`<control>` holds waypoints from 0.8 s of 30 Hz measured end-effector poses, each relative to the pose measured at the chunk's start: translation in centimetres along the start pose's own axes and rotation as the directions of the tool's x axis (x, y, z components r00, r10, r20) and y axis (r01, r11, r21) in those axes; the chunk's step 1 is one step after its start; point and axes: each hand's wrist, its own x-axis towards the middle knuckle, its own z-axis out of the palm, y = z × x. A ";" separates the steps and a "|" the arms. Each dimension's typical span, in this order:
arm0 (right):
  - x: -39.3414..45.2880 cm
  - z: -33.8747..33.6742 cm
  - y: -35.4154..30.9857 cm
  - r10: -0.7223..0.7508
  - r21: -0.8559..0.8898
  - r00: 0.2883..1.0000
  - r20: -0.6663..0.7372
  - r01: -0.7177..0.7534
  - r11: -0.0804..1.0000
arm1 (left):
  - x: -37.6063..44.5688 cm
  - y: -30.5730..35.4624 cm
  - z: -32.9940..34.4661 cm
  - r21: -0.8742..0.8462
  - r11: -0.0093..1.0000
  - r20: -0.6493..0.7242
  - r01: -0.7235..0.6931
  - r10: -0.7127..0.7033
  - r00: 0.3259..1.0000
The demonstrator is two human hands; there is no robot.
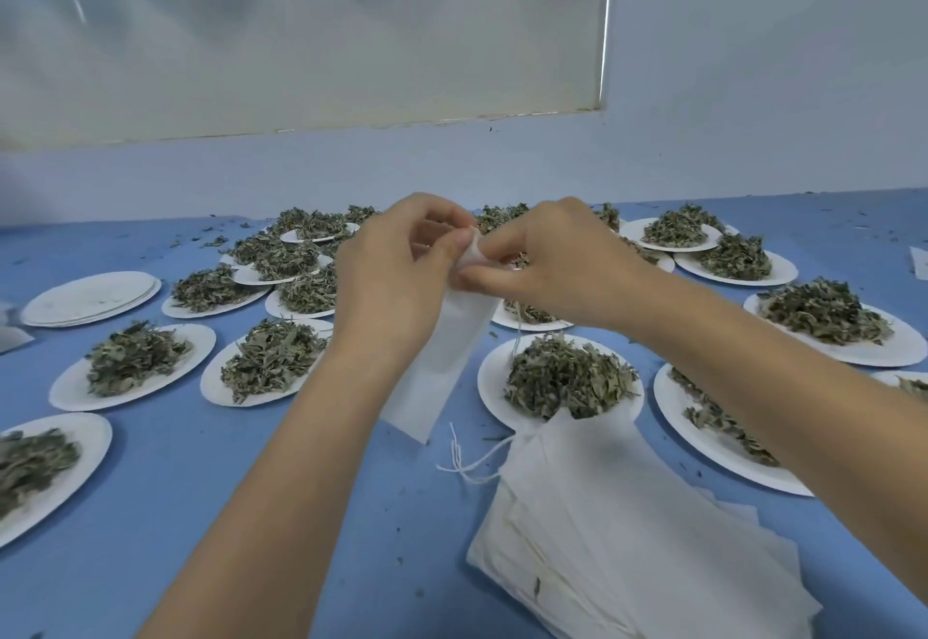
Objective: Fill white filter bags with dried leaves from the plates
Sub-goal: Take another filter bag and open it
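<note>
Above the middle of the blue bench, both hands are raised and meet at the top edge of one white filter bag. Left hand: fingers curled, pinching the bag's mouth from the left side. Right hand: thumb and forefinger pinched on the same edge from the right. Whether the mouth is parted cannot be told; fingers cover it. Bag hangs flat and slack below the hands, tilted, its lower corner just off the bench surface. Thin string trails down from the bag's top, behind the right hand.

Stack of spare filter bags lies on the bench near the right forearm, fanned loosely, drawstrings spilling from its left corner. Its far edge overlaps the rim of the nearest plate, which holds a heap of dried leaves.

More white plates with leaf heaps spread across the bench on both sides and behind the hands; several at the back overlap one another. Stack of bare plates sits at far left. Leaf crumbs scattered over the bench top. Pale wall behind, with a frosted panel above.
</note>
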 end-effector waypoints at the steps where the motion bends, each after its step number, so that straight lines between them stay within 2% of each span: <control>1: 0.2 0.2 -0.1 -0.009 -0.015 1.000 -0.016 0.008 1.000 | 0.1 -0.2 -0.1 0.006 1.000 -0.018 0.004 -0.004 1.000; 6: 0.9 0.7 -0.1 -0.050 -0.058 0.994 -0.102 0.044 0.997 | 0.4 -1.2 -0.2 0.102 0.994 -0.052 0.047 -0.042 0.998; 10: 1.1 1.0 0.0 -0.154 -0.214 0.987 -0.049 0.140 0.967 | 0.6 -1.7 -0.4 0.166 0.982 -0.011 0.086 -0.086 0.996; 13: 1.2 1.2 -0.1 -0.153 -0.263 0.988 -0.012 0.145 0.954 | 0.5 -1.7 -0.2 0.174 0.981 -0.016 0.081 -0.080 0.997; 17: 1.0 1.0 0.1 -0.093 -0.074 0.995 -0.038 0.090 0.993 | 0.3 -1.6 0.2 0.101 0.995 -0.005 0.025 -0.025 1.000; 20: 1.2 0.9 0.5 0.016 0.074 1.000 -0.013 -0.015 0.997 | 0.2 -1.8 0.4 0.037 0.999 -0.016 -0.021 0.022 1.000; 22: 1.2 1.1 0.6 0.062 0.124 0.998 0.024 -0.065 0.990 | 0.2 -2.1 0.5 0.047 0.997 -0.029 -0.059 0.060 0.998; 24: 1.3 1.2 0.6 0.095 0.103 0.993 0.066 -0.102 0.989 | 0.1 -2.4 0.6 0.106 0.989 -0.046 -0.106 0.111 0.993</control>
